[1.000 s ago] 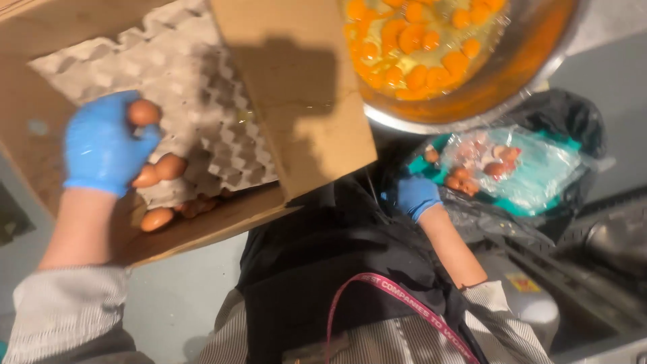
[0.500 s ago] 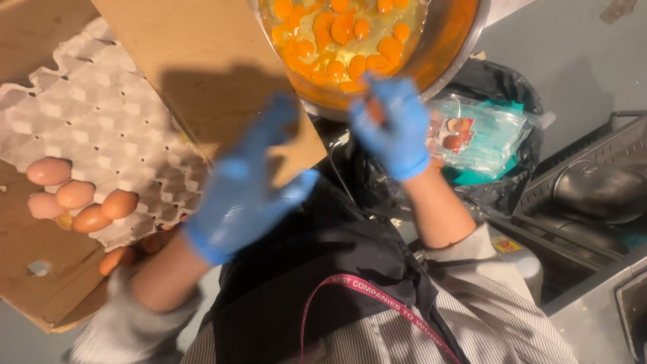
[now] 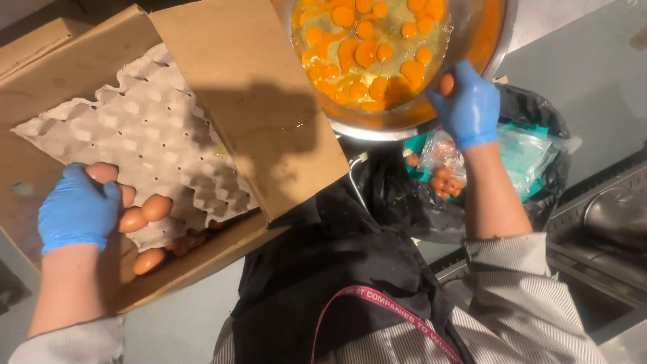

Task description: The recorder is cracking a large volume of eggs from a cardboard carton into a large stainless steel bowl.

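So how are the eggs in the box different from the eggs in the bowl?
The eggs in the box are whole, brown and dry in their shells; the eggs in the bowl are cracked open, with bright orange yolks floating in liquid. The box ones sit apart on a grey paper tray; the bowl ones are crowded together. Each has a blue-gloved hand at it.

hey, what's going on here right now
A person in blue gloves is working with eggs. The left hand rests on a brown egg in the grey egg tray inside a cardboard box. The right hand holds another egg at the rim of a metal bowl full of yolks. A black bin bag sits below.
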